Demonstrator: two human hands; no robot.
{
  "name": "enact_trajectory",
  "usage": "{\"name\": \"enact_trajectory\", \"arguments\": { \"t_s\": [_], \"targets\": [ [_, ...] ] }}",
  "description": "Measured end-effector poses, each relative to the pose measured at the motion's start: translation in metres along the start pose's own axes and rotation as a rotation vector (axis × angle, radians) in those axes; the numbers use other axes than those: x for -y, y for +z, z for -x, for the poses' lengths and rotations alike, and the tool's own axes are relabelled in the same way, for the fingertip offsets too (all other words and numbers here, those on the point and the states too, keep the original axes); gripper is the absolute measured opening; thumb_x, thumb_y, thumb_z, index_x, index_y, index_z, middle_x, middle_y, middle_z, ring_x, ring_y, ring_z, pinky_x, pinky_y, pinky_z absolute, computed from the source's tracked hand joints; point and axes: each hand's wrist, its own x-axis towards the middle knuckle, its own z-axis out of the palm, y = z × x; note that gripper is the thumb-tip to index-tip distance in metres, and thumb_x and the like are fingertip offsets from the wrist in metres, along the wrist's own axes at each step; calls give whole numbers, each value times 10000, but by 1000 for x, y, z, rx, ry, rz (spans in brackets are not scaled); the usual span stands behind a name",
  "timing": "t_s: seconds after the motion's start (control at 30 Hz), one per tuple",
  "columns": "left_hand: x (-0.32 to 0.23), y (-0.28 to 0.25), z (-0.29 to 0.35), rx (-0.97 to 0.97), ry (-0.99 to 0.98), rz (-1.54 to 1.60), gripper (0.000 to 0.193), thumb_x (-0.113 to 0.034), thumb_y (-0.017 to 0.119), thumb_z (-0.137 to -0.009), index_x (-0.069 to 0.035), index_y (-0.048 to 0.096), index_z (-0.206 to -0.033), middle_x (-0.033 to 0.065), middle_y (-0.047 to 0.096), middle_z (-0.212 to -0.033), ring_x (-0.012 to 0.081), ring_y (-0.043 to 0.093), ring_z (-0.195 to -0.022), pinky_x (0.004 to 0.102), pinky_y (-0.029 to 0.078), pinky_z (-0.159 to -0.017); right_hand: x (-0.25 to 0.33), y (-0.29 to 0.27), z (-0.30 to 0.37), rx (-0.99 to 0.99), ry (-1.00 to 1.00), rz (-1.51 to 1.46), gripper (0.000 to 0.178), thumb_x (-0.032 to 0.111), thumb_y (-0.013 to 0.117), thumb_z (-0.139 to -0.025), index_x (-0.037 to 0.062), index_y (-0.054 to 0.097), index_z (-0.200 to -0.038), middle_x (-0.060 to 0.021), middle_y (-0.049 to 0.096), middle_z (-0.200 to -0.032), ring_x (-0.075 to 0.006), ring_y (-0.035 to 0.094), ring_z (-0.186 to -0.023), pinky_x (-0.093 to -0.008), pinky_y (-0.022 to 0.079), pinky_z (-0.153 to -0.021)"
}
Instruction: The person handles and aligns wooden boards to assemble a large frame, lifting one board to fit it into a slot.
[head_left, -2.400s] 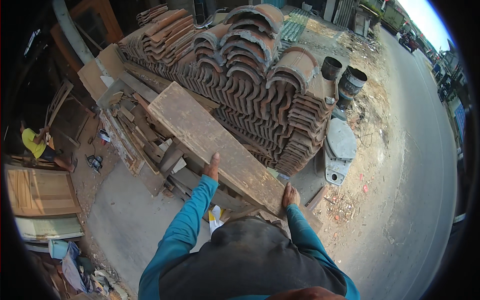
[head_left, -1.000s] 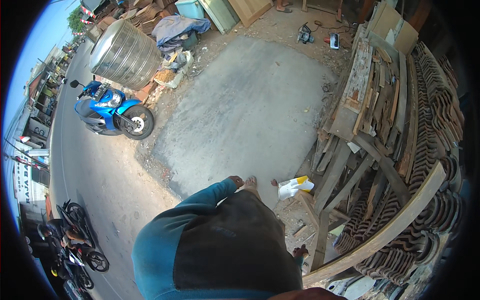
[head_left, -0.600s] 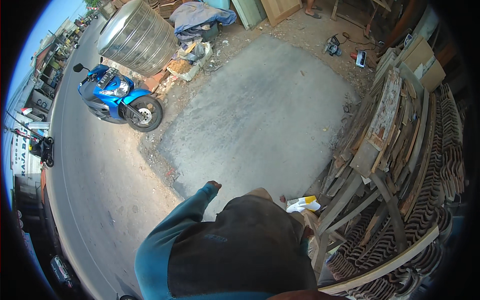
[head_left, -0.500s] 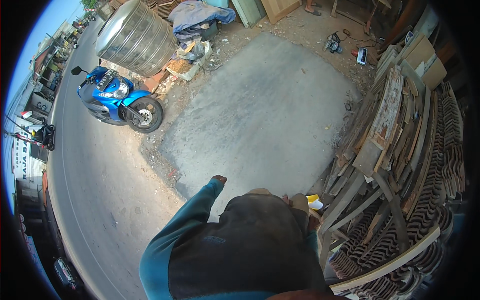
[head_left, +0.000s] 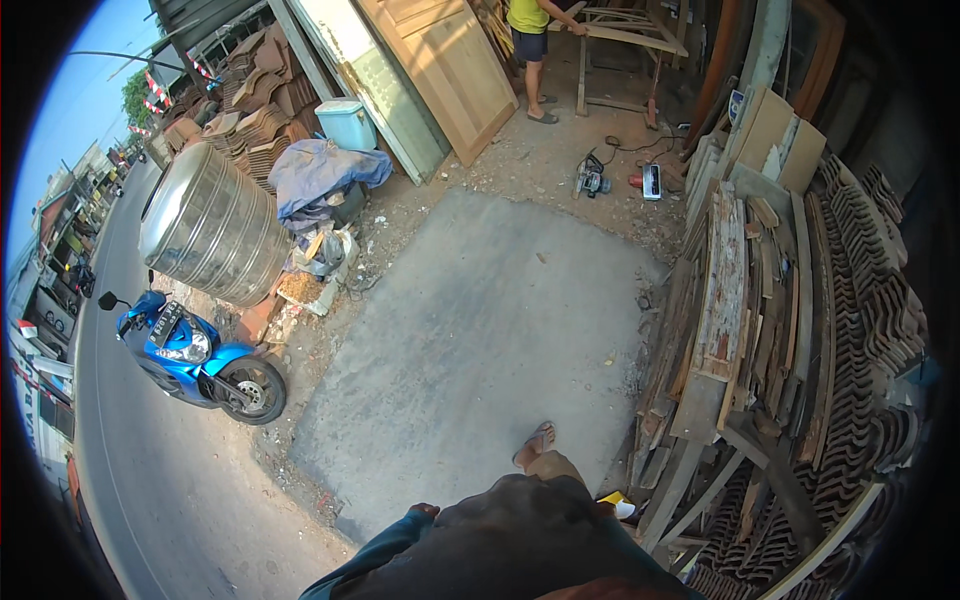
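Note:
My left hand hangs at my left side, just past the teal sleeve, above a grey concrete slab. It looks small and dark, its fingers cannot be told apart, and nothing shows in it. My right hand cannot be made out beside my dark shirt. One sandalled foot is stepping forward on the slab. A yellow and white item shows at my right, by the foot of the wood pile; whether it is touched cannot be seen.
Stacked old planks and roof tiles line the right. Leftward stand a blue motorbike and a steel tank, beside the road. Ahead are a power tool, its cable, a wooden door and another person.
My view has tilted up and I have moved forward. The other person's body now shows at the top. My left hand sits lower in the picture, and my foot has come into view.

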Motion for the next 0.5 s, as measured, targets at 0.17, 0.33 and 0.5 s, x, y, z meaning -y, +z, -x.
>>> {"name": "enact_trajectory", "arguments": {
  "t_s": [0.17, 0.33, 0.5],
  "targets": [
    [-10, -61, -29, -8, -200, 484, 377, -434, 480, -862, -122, 689, -895, 105, 691, -931, 252, 646, -876, 388, 494, -790, 31, -66, -69, 135, 92, -113, 371, 414, 496, -846, 87, 646, -936, -206, 666, -958, -385, 643, -880, -491, 478, -829],
    [-56, -163, -107, -363, 108, 362, 228, -317, 534, -823, -110, 611, -880, 129, 641, -961, 346, 598, -979, 444, 487, -815, -3, -88, -145, 21, 264, -691, 319, 361, 535, -874, 62, 623, -940, -205, 664, -912, -286, 671, -812, -430, 523, -705],
    [-81, -236, -187, -436, 274, 248, 378, -429, 500, -880, -134, 689, -1023, 120, 682, -1026, 284, 612, -1056, 376, 468, -919, -20, -128, -209, -184, 345, -944, 161, 195, 424, -944, 95, 550, -939, -46, 509, -619, -177, 528, -483, -337, 459, -439]
  ]
}}
